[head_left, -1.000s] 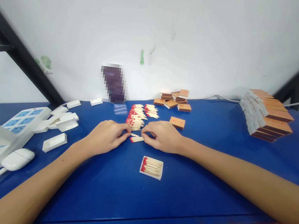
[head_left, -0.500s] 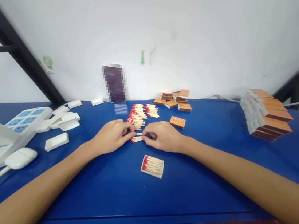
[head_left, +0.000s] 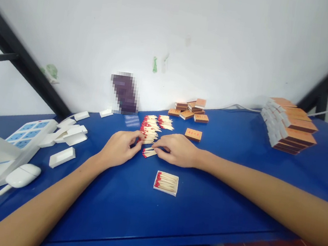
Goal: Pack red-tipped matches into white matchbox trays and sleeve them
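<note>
My left hand (head_left: 121,147) is at the left of the loose matches, thumb and index finger a little apart, with the index fingertip by the red heads of the larger match pile (head_left: 150,129). My right hand (head_left: 175,150) has its thumb and index finger pinched at the plain ends of a small group of matches (head_left: 149,152) on the table. A second, smaller match pile (head_left: 165,122) lies just behind. Nearer to me, a white matchbox tray (head_left: 166,183) holds a row of matches, heads to the left.
Orange matchboxes (head_left: 187,114) sit by the wall, with one matchbox (head_left: 193,134) nearer. A large stack of matchboxes (head_left: 294,128) stands at right. Empty white trays (head_left: 63,157) lie at left beside a power strip (head_left: 31,133) and a white charger (head_left: 23,175) with its cable.
My left thumb and index finger have parted and drawn slightly left, off the small group of matches. My right fingertips have shifted slightly left onto its plain ends.
</note>
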Motion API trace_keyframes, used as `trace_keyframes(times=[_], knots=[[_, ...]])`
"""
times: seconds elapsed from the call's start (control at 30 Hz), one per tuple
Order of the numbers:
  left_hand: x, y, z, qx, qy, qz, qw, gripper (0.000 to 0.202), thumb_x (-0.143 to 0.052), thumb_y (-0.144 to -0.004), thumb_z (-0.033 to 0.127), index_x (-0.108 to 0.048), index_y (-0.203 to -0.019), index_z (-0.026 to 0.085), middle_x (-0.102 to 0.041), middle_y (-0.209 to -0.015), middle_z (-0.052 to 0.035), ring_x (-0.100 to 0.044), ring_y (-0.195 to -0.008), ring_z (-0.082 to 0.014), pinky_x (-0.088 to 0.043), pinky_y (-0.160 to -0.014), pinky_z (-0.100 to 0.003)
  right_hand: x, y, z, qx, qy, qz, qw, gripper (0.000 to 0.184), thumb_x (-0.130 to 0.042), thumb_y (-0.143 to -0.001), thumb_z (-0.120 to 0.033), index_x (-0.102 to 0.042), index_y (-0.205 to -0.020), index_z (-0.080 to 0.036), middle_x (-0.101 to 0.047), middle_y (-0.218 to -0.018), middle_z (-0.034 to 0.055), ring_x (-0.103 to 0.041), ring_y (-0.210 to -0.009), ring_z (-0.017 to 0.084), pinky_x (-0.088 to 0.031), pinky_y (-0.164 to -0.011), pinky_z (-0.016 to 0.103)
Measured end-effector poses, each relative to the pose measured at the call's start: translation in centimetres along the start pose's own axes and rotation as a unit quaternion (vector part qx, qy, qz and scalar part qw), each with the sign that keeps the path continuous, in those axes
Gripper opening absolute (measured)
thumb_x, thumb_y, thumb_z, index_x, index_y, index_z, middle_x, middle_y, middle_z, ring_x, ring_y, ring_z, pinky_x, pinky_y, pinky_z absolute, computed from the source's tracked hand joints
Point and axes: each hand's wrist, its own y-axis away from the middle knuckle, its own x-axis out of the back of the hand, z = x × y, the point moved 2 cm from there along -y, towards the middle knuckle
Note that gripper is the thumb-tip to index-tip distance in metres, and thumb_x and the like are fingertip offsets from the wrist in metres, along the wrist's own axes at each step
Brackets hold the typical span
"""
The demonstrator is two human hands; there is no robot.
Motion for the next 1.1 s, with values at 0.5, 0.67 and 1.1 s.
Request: trace_keyframes(times=[0.5,0.67,1.1], knots=[[-0.19,0.03,0.19,-0.022,-0.018,-0.008,1.0,0.019,-0.048,-0.084,0.016,-0.064,-0.094,0.018,-0.048,-0.057,0.0052,-0.045,-0.052,-0.0112,-0.032,-0.057,-0.023,-0.03,-0.04,0.13,-0.026,0.052,0.003,0.998,0.029,-0.05,-0.094,-0.027,-0.071,-0.112,-0.02,-0.067,-0.087,0.0042,-0.056,-0.073,0.015,-0.032,-0.064,0.027],[-0.16,0.08,0.28,-0.017,-0.031,-0.004,0.999,0.02,-0.048,-0.085,0.018,-0.063,-0.099,0.018,-0.049,-0.058,0.005,-0.046,-0.052,-0.0116,-0.031,-0.056,-0.023,-0.05,0.01,0.19,-0.028,0.052,0.002,0.998,0.029,-0.051,-0.094,-0.026,-0.071,-0.115,-0.021,-0.065,-0.086,0.0038,-0.055,-0.073,0.014,-0.03,-0.063,0.026],[0.0,0.13,0.59,-0.017,-0.022,-0.019,0.999,0.019,-0.049,-0.084,0.019,-0.066,-0.091,0.018,-0.048,-0.055,0.0044,-0.045,-0.051,-0.0116,-0.031,-0.055,-0.023,-0.04,-0.03,0.21,-0.032,0.042,-0.004,0.999,0.026,-0.051,-0.093,-0.025,-0.072,-0.108,-0.019,-0.067,-0.089,0.0043,-0.056,-0.076,0.015,-0.031,-0.063,0.026]])
